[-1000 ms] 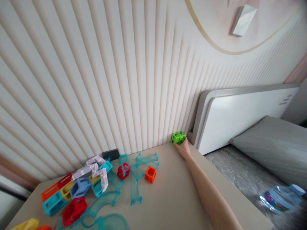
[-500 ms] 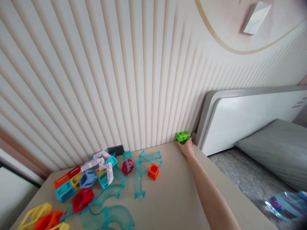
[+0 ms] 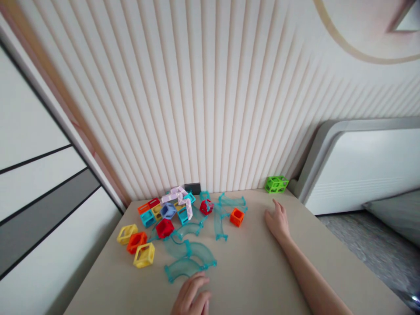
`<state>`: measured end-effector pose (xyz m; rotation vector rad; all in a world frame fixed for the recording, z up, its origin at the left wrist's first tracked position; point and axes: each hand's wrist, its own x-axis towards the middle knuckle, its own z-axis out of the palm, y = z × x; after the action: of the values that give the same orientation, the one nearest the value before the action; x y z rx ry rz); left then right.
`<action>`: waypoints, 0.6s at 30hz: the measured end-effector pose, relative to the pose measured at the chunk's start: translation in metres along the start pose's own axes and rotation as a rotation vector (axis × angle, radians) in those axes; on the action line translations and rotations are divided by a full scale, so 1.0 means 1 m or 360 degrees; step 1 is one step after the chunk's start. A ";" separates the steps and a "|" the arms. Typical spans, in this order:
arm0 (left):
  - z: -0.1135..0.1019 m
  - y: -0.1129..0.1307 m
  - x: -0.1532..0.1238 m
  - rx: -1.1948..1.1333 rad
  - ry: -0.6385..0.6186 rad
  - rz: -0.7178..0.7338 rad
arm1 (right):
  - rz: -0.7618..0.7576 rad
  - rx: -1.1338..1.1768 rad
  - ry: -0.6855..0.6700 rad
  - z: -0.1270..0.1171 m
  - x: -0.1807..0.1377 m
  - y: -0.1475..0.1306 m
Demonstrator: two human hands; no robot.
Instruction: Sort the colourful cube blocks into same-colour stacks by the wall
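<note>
A green open-frame block piece (image 3: 276,184) stands at the back right corner of the tabletop, against the ribbed wall. My right hand (image 3: 278,222) is just in front of it, not touching it, with thumb and fingers apart and nothing held. At the bottom edge of the view my left hand (image 3: 193,297) has its fingers loosely bent and spread, with no object seen in them. Close beyond its fingertips is a clear teal curved track piece (image 3: 185,267). Between the hands and the wall sits an orange cube frame (image 3: 236,217).
More teal track pieces (image 3: 219,223), a red frame block (image 3: 165,228) and yellow frame blocks (image 3: 144,255) lie to the left. Lilac patterned pieces (image 3: 179,197) rest on a heap of coloured frames. A bed headboard (image 3: 361,162) borders the right, a white cabinet (image 3: 49,210) the left.
My right hand has let go of the green block piece and drawn back towards me. My left hand has come into view at the bottom. The view has turned left.
</note>
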<state>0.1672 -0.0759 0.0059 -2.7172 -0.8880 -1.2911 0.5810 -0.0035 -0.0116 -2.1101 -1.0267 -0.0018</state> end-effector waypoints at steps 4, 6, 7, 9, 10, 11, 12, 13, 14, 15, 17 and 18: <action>-0.016 0.009 0.004 -0.0094 -0.0118 0.0005 | -0.0191 0.0153 -0.0053 0.011 -0.037 -0.030; -0.026 0.015 0.004 -0.0125 -0.0179 -0.0090 | -0.0264 0.0205 -0.0096 0.014 -0.052 -0.042; -0.032 0.017 0.003 -0.0137 -0.0204 -0.0131 | -0.0289 0.0207 -0.0122 0.015 -0.057 -0.046; -0.042 0.016 0.001 -0.0134 -0.0232 -0.0220 | -0.0318 0.0191 -0.0159 0.015 -0.062 -0.050; -0.048 0.013 0.000 -0.0114 -0.0237 -0.0262 | -0.0317 0.0180 -0.0172 0.014 -0.062 -0.050; -0.054 0.007 -0.001 -0.0083 -0.0231 -0.0305 | -0.0309 0.0169 -0.0182 0.014 -0.061 -0.049; -0.061 0.000 -0.002 -0.0042 -0.0222 -0.0346 | -0.0297 0.0162 -0.0186 0.013 -0.059 -0.048; -0.067 -0.010 -0.003 0.0003 -0.0193 -0.0384 | -0.0285 0.0159 -0.0186 0.013 -0.057 -0.046; -0.074 -0.021 -0.003 0.0046 -0.0153 -0.0428 | -0.0279 0.0158 -0.0184 0.013 -0.056 -0.044; -0.080 -0.033 -0.004 0.0095 -0.0103 -0.0478 | -0.0284 0.0158 -0.0187 0.013 -0.054 -0.043; -0.090 -0.057 -0.006 0.0211 0.0013 -0.0554 | -0.0314 0.0150 -0.0198 0.014 -0.052 -0.040; -0.094 -0.068 -0.008 0.0274 0.0049 -0.0605 | -0.0335 0.0141 -0.0209 0.014 -0.051 -0.039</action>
<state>0.0627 -0.0449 0.0470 -2.4689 -1.4906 -1.2299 0.5160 -0.0143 -0.0129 -1.9344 -1.2993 0.0781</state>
